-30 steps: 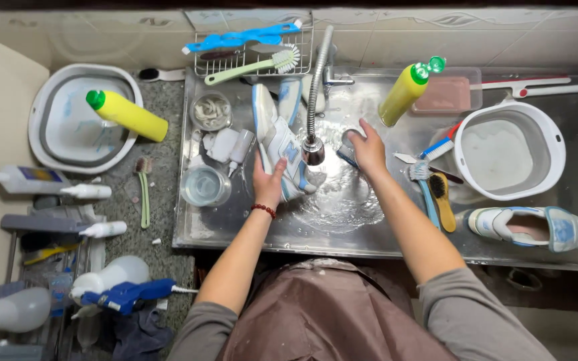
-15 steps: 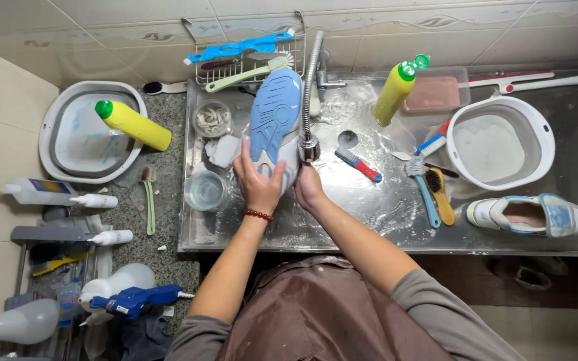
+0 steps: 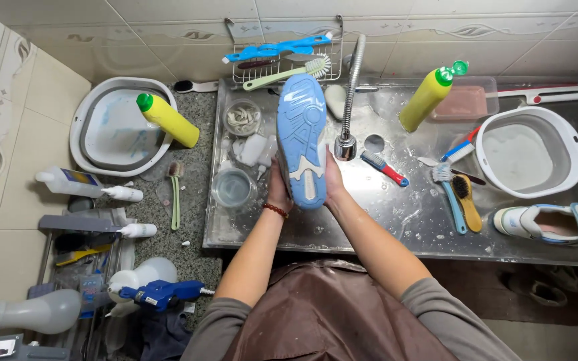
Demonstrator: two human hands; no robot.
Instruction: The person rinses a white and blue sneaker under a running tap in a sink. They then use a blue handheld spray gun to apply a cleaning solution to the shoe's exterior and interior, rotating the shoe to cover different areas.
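Sneaker (image 3: 302,144): blue-and-white sole turned up, long axis running near to far, far end toward the wire rack (image 3: 282,57); held above the left part of the steel sink tray (image 3: 396,220), just left of the spray faucet (image 3: 346,144). Left hand (image 3: 277,187) and right hand (image 3: 332,182): clamped on the sneaker's near end, one at each side. Small glass bowl (image 3: 243,118): pale strips inside. Clear cup (image 3: 233,187): holds water. White tub (image 3: 528,152), far right: cloudy water. Grey-rimmed basin (image 3: 95,144), left: a yellow bottle (image 3: 166,119) lies across its rim. Second sneaker (image 3: 553,224): on its side, right.
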